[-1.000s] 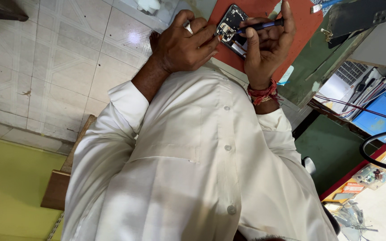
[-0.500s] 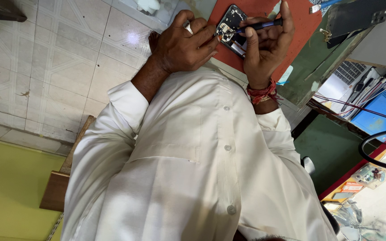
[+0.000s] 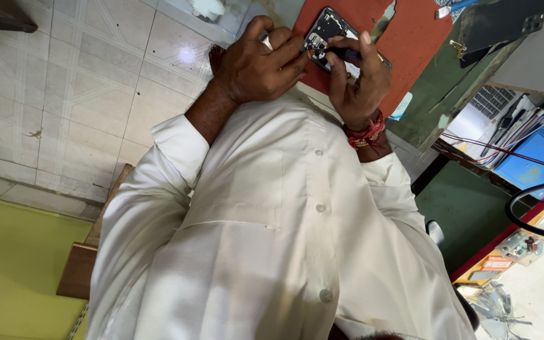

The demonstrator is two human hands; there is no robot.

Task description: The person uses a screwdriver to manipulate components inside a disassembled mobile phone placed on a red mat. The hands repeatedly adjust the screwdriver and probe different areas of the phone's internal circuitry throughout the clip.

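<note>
Head view: left hand [image 3: 256, 66] pinches a small tool at the phone [image 3: 325, 31]; right hand [image 3: 357, 79] grips that phone on the red mat [image 3: 410, 44].

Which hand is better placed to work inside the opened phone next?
Right: the right hand holds a dark tool against the phone insides; the left hand braces the phone's edge.

The opened phone [image 3: 324, 33] is lying on the mat [image 3: 410, 44], with the left hand [image 3: 256, 63] pressing against its near-left edge and the right hand [image 3: 357, 79] touching it from the right. A back cover [image 3: 498, 25] is sitting well to the right of the right hand, past the mat's edge. Beyond the left hand, a small pale object [image 3: 209, 7] is lying on the floor [image 3: 83, 82].
</note>
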